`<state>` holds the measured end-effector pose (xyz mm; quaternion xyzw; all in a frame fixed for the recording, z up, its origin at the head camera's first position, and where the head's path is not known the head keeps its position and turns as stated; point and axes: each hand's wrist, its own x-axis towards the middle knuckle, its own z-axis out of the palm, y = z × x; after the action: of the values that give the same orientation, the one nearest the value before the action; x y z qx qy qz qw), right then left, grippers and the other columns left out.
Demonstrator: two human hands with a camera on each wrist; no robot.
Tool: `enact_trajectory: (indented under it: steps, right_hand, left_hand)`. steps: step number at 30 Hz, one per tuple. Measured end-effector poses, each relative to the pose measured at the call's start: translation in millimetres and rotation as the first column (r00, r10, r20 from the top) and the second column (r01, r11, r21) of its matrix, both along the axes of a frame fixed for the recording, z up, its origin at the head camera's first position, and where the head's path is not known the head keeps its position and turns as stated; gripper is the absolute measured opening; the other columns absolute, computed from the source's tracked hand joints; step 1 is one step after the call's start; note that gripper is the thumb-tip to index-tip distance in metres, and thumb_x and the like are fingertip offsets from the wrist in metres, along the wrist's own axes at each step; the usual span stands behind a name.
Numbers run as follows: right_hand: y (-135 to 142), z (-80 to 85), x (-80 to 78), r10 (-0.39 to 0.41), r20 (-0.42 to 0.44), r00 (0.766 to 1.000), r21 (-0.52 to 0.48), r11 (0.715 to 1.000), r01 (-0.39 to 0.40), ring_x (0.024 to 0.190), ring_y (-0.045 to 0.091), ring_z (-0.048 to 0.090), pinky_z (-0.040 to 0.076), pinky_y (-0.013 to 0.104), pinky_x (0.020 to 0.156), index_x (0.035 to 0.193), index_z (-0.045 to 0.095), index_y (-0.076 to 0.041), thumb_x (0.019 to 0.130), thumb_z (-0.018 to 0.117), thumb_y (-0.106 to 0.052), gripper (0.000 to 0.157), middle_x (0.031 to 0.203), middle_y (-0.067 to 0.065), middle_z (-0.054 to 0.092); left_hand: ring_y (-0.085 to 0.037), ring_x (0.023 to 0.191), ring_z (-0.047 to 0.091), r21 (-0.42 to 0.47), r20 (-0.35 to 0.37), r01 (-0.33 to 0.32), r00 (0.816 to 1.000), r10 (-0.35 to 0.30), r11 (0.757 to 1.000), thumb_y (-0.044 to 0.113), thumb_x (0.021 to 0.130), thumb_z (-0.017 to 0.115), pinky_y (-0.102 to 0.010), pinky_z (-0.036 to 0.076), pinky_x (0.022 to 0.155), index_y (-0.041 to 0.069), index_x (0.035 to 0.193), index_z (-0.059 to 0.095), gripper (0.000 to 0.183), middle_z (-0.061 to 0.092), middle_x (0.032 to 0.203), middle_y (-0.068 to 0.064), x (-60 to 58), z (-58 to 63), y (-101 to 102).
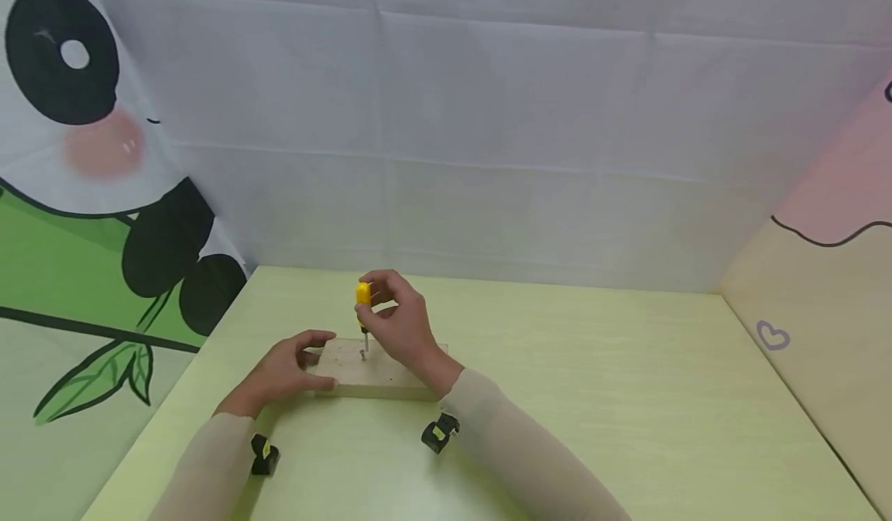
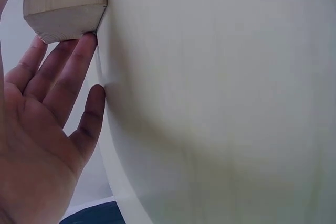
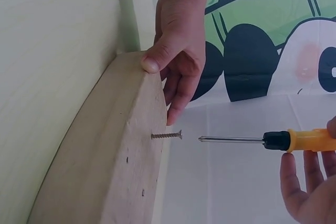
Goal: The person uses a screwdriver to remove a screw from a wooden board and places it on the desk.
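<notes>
A thick wooden block (image 1: 386, 375) lies flat on the table. My left hand (image 1: 289, 366) holds its left end, thumb at the near corner and fingers at the far side; in the left wrist view fingertips touch the block's end face. A screw (image 3: 167, 135) stands partly sunk in the top of the block. With my right hand (image 1: 404, 321) I grip the yellow handle of a screwdriver (image 3: 276, 140), its shaft pointing down. The right wrist view shows a small gap between the screwdriver's tip and the screw head. Several small dark holes mark the block's top.
The pale yellow table (image 1: 613, 374) extends to the right of the block. A pale cloth backdrop (image 1: 516, 103) stands behind it, with printed cartoon panels left and right. A small black device (image 1: 440, 432) is worn on each wrist.
</notes>
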<state>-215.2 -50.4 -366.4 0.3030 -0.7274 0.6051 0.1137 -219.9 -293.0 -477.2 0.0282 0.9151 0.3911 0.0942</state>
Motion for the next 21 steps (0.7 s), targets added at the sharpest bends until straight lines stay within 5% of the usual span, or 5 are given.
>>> enact_trajectory:
  steps: [12,21]
  right_hand:
    - [27,6.7,-3.8,-0.025,-0.020,0.999,0.007,1.000,0.025,0.087,0.032,0.064,0.058,0.035,0.072,0.115,0.058,0.004,0.086,0.065,0.003,0.030,0.103,0.020,0.063]
    - [55,13.1,-6.8,-0.068,-0.018,0.998,0.000,0.998,0.068,0.088,0.032,0.064,0.058,0.039,0.072,0.115,0.059,0.005,0.086,0.065,0.003,0.030,0.102,0.020,0.063]
  left_hand:
    - [-0.035,0.119,0.053,-0.141,-0.129,0.038,0.990,-0.056,0.989,0.045,0.066,0.086,-0.053,0.049,0.094,0.015,0.135,0.051,0.083,0.055,0.135,-0.012,1.5,2.2,7]
    - [-0.035,0.129,0.045,-0.202,-0.332,0.013,0.940,-0.081,0.979,0.040,0.068,0.086,-0.058,0.039,0.104,0.014,0.134,0.053,0.078,0.053,0.137,-0.011,4.8,10.4,18]
